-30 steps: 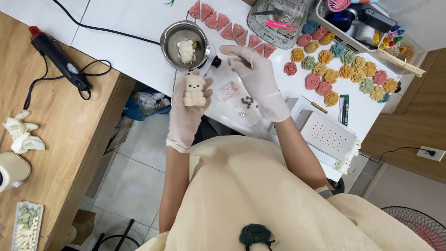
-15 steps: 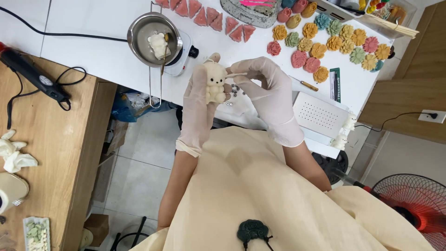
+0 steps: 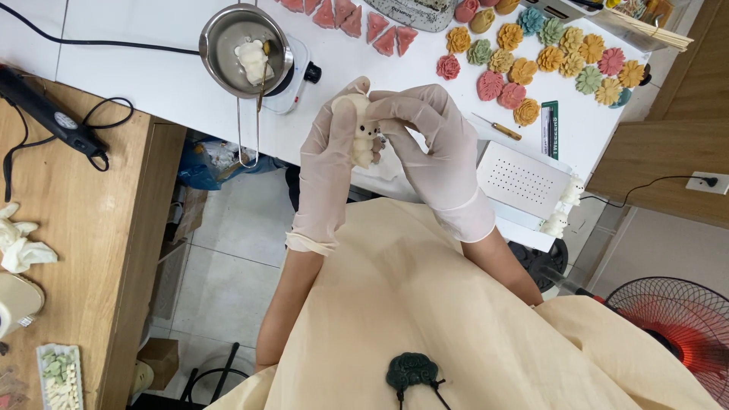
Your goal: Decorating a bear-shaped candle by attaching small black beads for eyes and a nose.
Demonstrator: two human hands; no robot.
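Above the white bench (image 3: 137,72) edge, both gloved hands grip a small cream bear figure (image 3: 364,137): left hand (image 3: 330,159) wraps its back, right hand (image 3: 429,148) pinches its front at the face. Steel pot (image 3: 244,49) with pale lumps sits on a hotplate just left; coloured flower pieces (image 3: 558,64) lie to the right.

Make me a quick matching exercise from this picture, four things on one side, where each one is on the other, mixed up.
Things:
1. small cream figurine
2. metal pot
3. flower-shaped pieces
4. red fan

Places:
A. bottom right, on the floor
B. on the small hotplate
C. between the left hand and right hand
D. spread over the white table, upper right

Pairs: 1-C, 2-B, 3-D, 4-A
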